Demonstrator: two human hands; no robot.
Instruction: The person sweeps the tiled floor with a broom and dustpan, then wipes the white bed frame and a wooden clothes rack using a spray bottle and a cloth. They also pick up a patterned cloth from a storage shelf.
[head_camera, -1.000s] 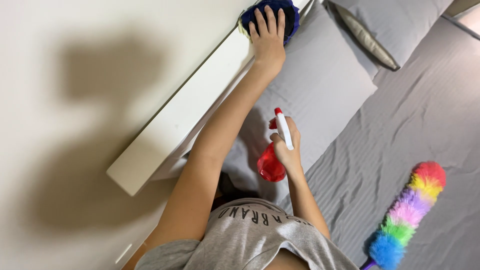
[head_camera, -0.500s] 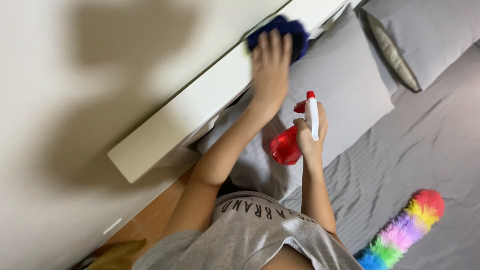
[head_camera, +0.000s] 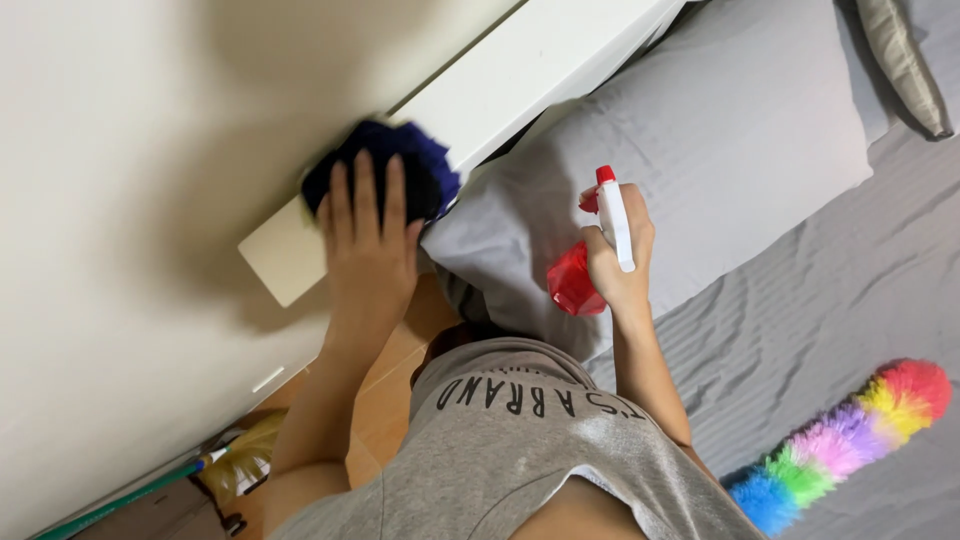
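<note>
My left hand presses flat on a dark blue cloth on top of the white headboard ledge, close to the ledge's near end. My right hand grips a red spray bottle with a white and red trigger head, held over a grey pillow. The cloth is partly hidden under my fingers.
A rainbow-coloured duster lies on the grey striped bed sheet at the lower right. A cream wall rises beside the ledge. A second pillow shows at the top right. A broom handle and yellow item lie on the wooden floor.
My left hand has slid the blue cloth along the ledge toward its near end. My right hand keeps hold of the spray bottle. The view has shifted closer.
</note>
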